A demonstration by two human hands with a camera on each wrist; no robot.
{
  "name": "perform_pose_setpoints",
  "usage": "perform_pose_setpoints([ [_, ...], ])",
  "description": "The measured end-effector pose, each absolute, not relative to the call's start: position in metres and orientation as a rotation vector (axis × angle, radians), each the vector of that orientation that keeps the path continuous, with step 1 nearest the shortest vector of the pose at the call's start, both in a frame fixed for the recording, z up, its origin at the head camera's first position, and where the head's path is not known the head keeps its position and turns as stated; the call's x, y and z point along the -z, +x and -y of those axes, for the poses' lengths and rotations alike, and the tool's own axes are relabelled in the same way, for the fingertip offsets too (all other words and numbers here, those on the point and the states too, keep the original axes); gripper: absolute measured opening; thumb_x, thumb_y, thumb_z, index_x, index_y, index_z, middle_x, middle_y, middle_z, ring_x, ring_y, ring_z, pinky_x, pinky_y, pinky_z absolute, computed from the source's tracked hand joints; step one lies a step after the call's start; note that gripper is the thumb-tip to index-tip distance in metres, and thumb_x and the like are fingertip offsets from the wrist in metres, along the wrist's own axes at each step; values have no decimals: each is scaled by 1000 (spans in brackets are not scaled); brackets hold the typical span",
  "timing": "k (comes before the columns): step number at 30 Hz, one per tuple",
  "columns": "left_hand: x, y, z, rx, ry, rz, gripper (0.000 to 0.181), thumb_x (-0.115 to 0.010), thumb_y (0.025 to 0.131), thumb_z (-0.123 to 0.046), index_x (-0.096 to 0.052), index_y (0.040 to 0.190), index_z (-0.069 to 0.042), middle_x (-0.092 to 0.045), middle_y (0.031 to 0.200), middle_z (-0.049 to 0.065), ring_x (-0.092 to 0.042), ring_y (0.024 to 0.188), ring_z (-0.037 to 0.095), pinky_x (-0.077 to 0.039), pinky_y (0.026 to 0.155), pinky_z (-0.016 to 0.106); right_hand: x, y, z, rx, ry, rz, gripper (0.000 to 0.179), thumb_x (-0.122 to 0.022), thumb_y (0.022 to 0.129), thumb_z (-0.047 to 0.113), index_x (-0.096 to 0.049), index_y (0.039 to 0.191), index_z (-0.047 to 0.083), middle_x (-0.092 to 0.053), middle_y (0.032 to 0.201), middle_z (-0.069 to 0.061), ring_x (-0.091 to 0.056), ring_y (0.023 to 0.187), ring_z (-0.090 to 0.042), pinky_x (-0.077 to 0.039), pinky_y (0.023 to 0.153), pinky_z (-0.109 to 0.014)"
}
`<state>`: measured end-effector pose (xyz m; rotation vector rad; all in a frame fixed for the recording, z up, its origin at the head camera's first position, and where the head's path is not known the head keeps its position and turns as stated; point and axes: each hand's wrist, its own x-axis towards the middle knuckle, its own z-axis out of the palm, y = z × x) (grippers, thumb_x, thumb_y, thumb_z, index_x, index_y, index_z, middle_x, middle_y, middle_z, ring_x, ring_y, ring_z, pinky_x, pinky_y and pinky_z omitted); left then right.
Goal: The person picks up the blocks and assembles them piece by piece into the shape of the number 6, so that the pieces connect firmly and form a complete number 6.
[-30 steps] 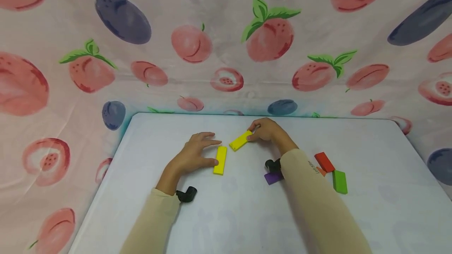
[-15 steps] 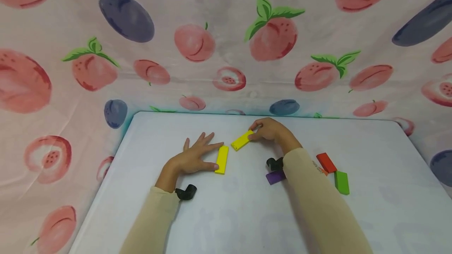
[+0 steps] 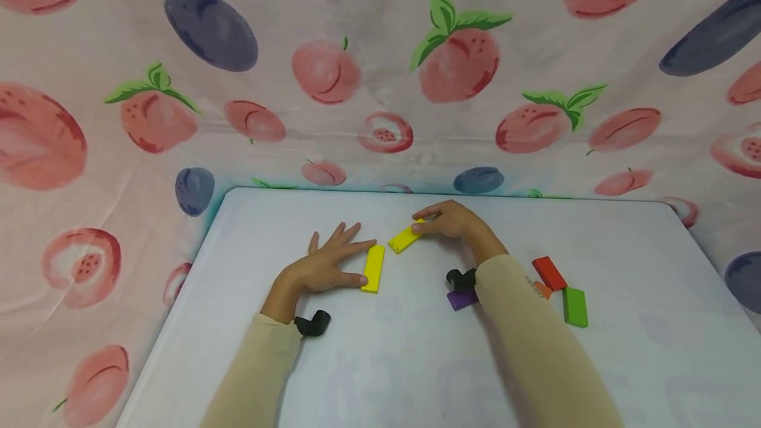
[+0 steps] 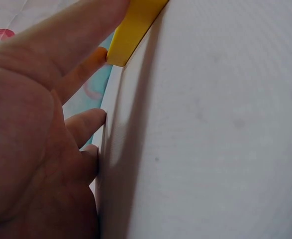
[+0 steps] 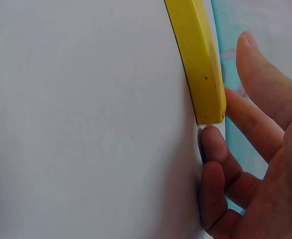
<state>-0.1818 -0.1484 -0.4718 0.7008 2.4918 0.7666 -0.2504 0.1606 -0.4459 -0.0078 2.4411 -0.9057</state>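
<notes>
Two flat yellow blocks lie on the white table. My left hand (image 3: pixel 321 268) touches the left block (image 3: pixel 374 269), thumb at its near end and index finger by its far end, other fingers spread. In the left wrist view, thumb and index finger reach this yellow block (image 4: pixel 133 35) with straight fingers. My right hand (image 3: pixel 456 224) is over the outer end of the right block (image 3: pixel 404 241), which lies slanted. In the right wrist view, the thumb (image 5: pixel 265 82) stands away from that yellow block (image 5: pixel 200 74); the other fingers are at its end and far side.
A purple block (image 3: pixel 460 300) lies partly hidden by the right wrist's black camera (image 3: pixel 460 279). Red (image 3: pixel 549 273), orange (image 3: pixel 542 290) and green (image 3: pixel 575 307) blocks lie right of the right sleeve. A fruit-print cloth (image 3: pixel 333 12) hangs behind the table (image 3: pixel 380 375).
My left fingers have spread, and the index finger has come to the left block's far end. My right thumb and fingers have loosened and shifted slightly left over the right block.
</notes>
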Motion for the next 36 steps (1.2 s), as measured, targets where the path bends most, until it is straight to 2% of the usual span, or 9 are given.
perform_pose_setpoints([
  [5,471,-181,149,-770,712,-2491,76,-71,89,-57,-39,156,-41,-4,174,-2,10,161,28,20,117,69,450,-247,-157,968,25,-2461,47,-77,89,46,-70,133,30,-52,153,-11,-43,142,-35,-34,118,-56],
  [10,472,-181,150,-781,715,-2492,75,-71,89,-56,-40,156,-41,-5,174,-1,10,161,29,20,117,69,455,-245,-153,956,54,-2531,43,-79,89,40,-71,131,31,-60,144,-11,-49,138,-33,-40,114,-51],
  [15,474,-182,149,-793,719,-2495,75,-72,88,-56,-41,155,-41,-6,174,-1,9,161,30,20,117,70,455,-243,-150,927,88,-2604,44,-81,87,41,-72,129,32,-64,139,-9,-49,138,-33,-43,112,-50],
  [23,472,-182,149,-780,723,-2498,77,-74,87,-56,-40,155,-41,-5,174,-2,9,161,29,19,117,70,453,-240,-146,937,178,-2645,44,-85,81,45,-75,123,34,-61,145,-7,-50,137,-32,-47,105,-47],
  [29,470,-181,151,-785,715,-2499,78,-77,85,-55,-44,153,-38,-6,174,-1,9,161,29,19,117,70,450,-242,-139,909,250,-2627,44,-85,79,48,-75,121,39,-61,145,-2,-51,134,-30,-41,100,-60],
  [36,473,-181,150,-815,716,-2490,76,-79,83,-55,-47,149,-39,-7,174,-2,9,161,28,19,118,69,451,-245,-134,904,301,-2623,41,-86,79,48,-77,117,38,-65,138,0,-51,131,-28,-29,106,-71],
])
